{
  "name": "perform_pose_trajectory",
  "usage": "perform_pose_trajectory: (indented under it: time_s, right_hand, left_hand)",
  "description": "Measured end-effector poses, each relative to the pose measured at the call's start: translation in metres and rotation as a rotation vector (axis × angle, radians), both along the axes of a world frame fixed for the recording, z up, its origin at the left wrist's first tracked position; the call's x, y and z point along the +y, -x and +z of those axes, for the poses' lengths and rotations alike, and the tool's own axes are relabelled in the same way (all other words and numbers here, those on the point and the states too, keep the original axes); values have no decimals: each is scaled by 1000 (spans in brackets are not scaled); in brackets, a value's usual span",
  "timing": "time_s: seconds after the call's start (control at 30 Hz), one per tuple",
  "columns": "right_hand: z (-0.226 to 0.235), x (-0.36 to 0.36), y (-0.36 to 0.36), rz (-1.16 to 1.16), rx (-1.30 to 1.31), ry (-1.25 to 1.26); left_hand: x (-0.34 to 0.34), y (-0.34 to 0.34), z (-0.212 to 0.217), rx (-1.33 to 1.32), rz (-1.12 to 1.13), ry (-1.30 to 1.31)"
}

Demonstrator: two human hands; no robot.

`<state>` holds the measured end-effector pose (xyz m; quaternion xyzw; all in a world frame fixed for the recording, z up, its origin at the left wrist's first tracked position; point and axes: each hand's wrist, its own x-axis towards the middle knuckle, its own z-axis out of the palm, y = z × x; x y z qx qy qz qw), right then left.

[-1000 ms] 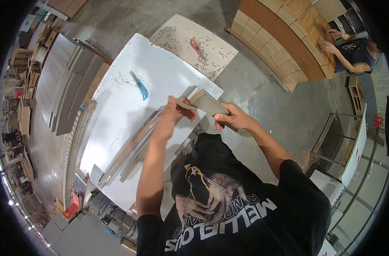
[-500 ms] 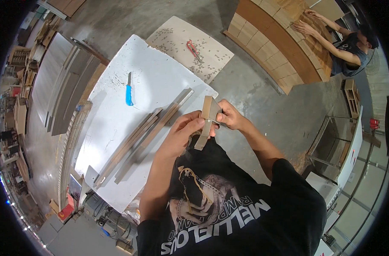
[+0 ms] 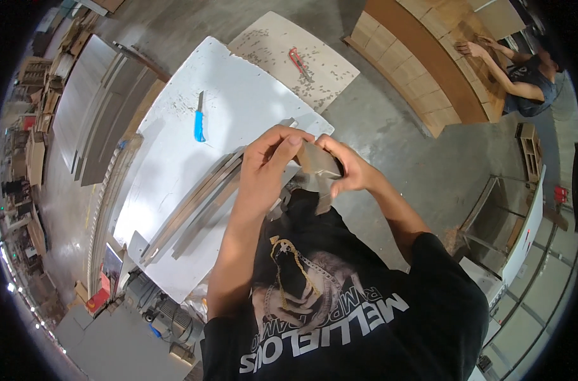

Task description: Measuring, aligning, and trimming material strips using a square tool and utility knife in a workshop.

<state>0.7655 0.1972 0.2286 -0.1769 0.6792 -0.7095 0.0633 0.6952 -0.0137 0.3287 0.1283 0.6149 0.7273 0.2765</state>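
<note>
Between my two hands, above the near right edge of the white-topped table (image 3: 229,82), is a small shiny brownish piece (image 3: 321,160) with a short strip hanging below it. Its exact kind I cannot make out. My left hand (image 3: 267,155) pinches its left upper edge between thumb and fingers. My right hand (image 3: 351,166) grips the opposite side, fingers over the top and thumb lower down. Long narrow wood strips (image 3: 197,206) lie on the table left of my left hand. Farther off on it lies a blue-handled knife (image 3: 199,126), blade pointing away.
A beige board (image 3: 270,38) beyond the table carries scattered small dark bits and a red utility knife (image 3: 296,58). At the upper right, a co-worker (image 3: 527,86) leans over a large curved wooden piece (image 3: 422,54). Grey panels (image 3: 102,120) are stacked at the left.
My left hand has risen to the piece's upper edge, and my right hand has shifted slightly right. The piece has turned, showing a broader shiny face. The co-worker's hands have moved.
</note>
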Motion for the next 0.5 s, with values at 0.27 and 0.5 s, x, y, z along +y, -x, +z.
perform_pose_trajectory:
  time_s: [0.27,0.5]
  right_hand:
    - [-15,20,-32,-324,188,-466]
    - [-19,12,-40,-452,-14,-175]
  left_hand:
    - [0,33,-65,-48,151,32]
    - [-142,162,-263,523,582,1400]
